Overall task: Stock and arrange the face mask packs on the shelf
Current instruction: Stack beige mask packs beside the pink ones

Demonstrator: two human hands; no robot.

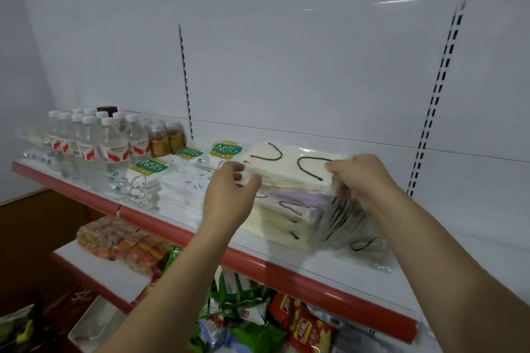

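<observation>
I have a cream face mask pack [286, 162] with black ear loops held by its two short ends above the shelf [252, 259]: my left hand [229, 195] pinches the near-left corner between thumb and curled fingers, and my right hand [364, 178] is clamped on the right edge, fingers curled over the clear wrapper. It sits at the top of a loose stack of mask packs [289, 218], cream and lilac ones under it, and a grey pack [355, 229] leans off the right side, tilted toward the red front rail. That slant is my main worry. The film looks slick, so if I set this pack down off-centre, I reckon the lower ones could slide forward and drop over the rail onto the snack bags [309, 327] below. My right hand also seems to be touching the grey pack's wrapper, though the blur there keeps me from being sure; if I lift or shift, I might drag it along. On the left, the N95 mask packs [149, 169] and a white stack [183, 195] lie just beside my left wrist, and the water bottles [111, 149] stand near them, so a wide sweep of my forearm could knock those rows out of line. Pinching only the wrapper's corner may also let the pack sag or twist.
</observation>
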